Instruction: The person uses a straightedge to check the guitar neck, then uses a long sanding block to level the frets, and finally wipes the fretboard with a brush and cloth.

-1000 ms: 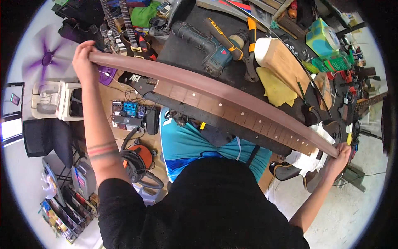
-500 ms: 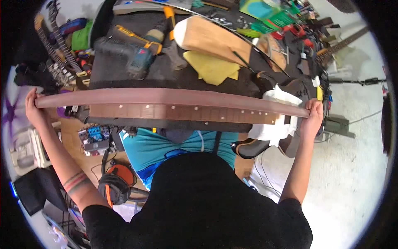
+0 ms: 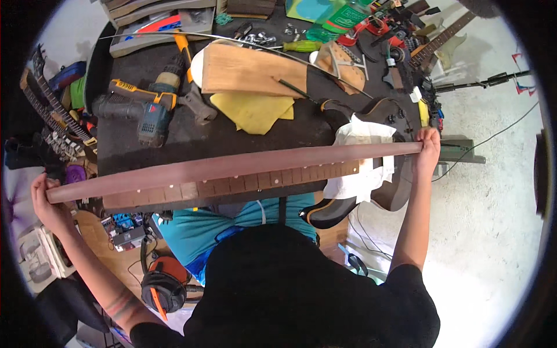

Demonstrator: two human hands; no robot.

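I hold a long reddish-brown wooden strip level across my front, one end in each hand. My left hand grips its left end and my right hand grips its right end. Just under the strip lies a dark guitar neck with a fretboard and white dot inlays on the black workbench. The neck leads to a dark guitar body at the right, partly covered by a white cloth.
A cordless drill, a yellow cloth, a wooden block, a green-handled screwdriver and small parts lie on the bench. Guitar necks lean at left. Orange ear muffs sit below. Concrete floor lies at right.
The strip has swung from a steep diagonal to nearly level. My left hand came down and left, my right hand rose. The view shifted toward the bench.
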